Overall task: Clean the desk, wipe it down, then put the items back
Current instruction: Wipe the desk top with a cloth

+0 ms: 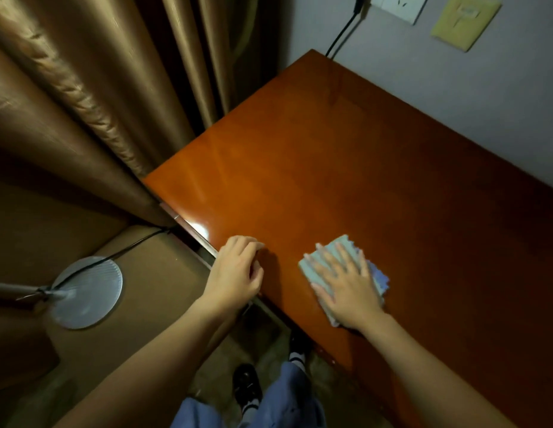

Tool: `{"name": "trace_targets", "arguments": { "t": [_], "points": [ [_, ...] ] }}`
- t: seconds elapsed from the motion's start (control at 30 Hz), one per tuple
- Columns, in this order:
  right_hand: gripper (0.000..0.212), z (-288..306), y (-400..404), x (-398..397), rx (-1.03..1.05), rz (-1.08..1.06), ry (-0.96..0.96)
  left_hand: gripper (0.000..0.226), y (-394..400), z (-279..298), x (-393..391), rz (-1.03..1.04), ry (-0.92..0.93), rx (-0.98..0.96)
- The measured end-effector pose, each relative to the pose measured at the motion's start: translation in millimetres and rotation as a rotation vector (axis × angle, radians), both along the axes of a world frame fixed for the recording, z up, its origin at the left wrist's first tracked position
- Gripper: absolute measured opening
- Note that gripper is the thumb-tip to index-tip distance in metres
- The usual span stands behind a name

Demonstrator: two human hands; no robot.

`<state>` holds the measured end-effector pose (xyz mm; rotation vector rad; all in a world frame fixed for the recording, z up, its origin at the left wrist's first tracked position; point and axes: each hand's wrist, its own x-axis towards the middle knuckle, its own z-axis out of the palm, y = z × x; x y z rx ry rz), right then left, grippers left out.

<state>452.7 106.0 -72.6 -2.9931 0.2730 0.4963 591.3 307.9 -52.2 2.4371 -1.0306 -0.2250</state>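
A glossy reddish-brown wooden desk (pixel 346 156) fills the middle and right of the view. Near its front edge lies a folded light-blue cloth (pixel 340 247). My right hand (pixel 346 282) presses flat on that cloth, fingers straight and spread. My left hand (pixel 238 270) rests at the desk's left front edge with fingers loosely curled, holding nothing.
Brown curtains (pixel 92 97) hang at the left, touching the desk's corner. A round silver lamp base (pixel 86 291) with a black cable stands on the floor at the left. A wall socket (pixel 395 4) with a plugged black cord sits behind the desk. My feet (pixel 247 384) are below.
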Motion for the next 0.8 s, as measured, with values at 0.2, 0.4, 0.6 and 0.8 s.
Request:
{"name": "trace_targets", "arguments": {
  "t": [0.2,0.4,0.6,0.8],
  "points": [
    [0.057,4,-9,55,-0.018,-0.416,-0.014,0.045,3,-7,-11,0.000,0.051,0.031],
    [0.058,7,51,36,0.014,-0.090,-0.061,0.044,7,-9,-13,0.011,0.032,0.060],
    [0.053,2,11,-64,0.020,0.042,0.006,0.038,-8,-10,-22,0.010,0.030,0.090],
    [0.057,4,-28,-51,-0.052,-0.321,-0.015,0.038,-9,-10,-28,-0.027,0.016,0.097]
  ]
}}
